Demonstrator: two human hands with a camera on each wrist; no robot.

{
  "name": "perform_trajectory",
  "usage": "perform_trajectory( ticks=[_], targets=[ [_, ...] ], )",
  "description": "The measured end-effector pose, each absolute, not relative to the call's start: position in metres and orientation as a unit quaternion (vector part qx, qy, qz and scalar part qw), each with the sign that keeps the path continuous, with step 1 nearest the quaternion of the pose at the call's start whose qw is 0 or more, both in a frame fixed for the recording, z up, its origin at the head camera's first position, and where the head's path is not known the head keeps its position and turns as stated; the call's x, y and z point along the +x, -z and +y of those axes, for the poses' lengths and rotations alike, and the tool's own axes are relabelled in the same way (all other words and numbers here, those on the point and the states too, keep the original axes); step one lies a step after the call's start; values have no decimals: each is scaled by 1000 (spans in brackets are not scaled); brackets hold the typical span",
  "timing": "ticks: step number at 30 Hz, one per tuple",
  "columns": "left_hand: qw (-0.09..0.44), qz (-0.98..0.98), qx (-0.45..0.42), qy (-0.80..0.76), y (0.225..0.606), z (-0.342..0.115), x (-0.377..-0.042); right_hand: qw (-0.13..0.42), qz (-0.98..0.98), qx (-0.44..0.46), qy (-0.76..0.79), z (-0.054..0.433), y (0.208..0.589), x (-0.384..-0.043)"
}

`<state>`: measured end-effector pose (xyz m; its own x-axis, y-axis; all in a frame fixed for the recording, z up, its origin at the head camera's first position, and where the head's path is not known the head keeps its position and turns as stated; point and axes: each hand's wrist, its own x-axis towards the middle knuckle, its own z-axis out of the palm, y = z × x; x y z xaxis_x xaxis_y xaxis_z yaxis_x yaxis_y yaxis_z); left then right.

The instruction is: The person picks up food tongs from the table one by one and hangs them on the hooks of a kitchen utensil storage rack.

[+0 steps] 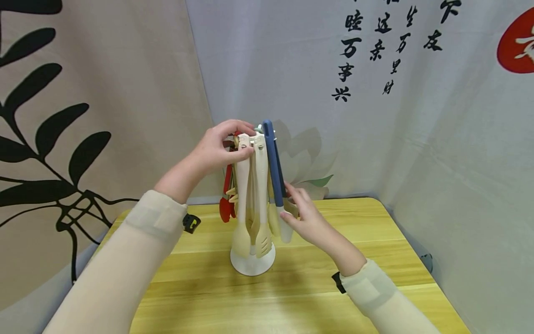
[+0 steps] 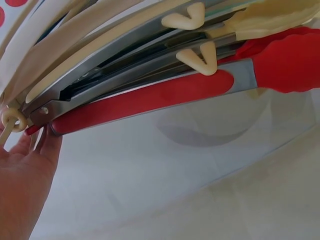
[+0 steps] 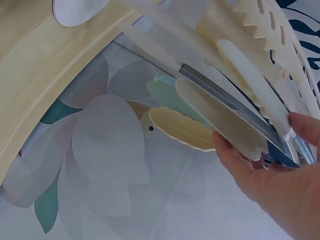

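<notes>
A utensil stand with a round white base [image 1: 252, 266] carries hanging kitchen tools. My left hand [image 1: 221, 144] grips its top, thumb against a cream handle and fingers over the crown. Blue-handled tongs [image 1: 273, 164] with pale tips hang at the stand's right side. My right hand [image 1: 310, 218] pinches these tongs low down, thumb on one side and fingers on the other, as the right wrist view also shows. In front hang a cream spatula [image 1: 241, 240] and a cream slotted turner [image 1: 263, 240]. Red tongs [image 2: 145, 100] hang on the left side, near my left fingers.
The stand is on a yellow wood-grain table [image 1: 200, 297]. Behind it hangs a pale cloth [image 1: 267, 60] with black characters and printed leaves. Cream-tipped tongs [image 2: 272, 20] and a green scalloped tool head [image 3: 172, 97] hang among the other utensils.
</notes>
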<state>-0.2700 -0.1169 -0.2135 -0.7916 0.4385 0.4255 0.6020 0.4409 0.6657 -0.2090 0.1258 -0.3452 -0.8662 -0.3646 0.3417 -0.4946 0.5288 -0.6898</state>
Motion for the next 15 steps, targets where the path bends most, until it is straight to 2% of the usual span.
perform_trajectory(
  ticks=[15],
  targets=[
    [131, -851, -321, 394, 217, -118, -265, 76, -872, 247, -416, 125, 347, -209]
  ],
)
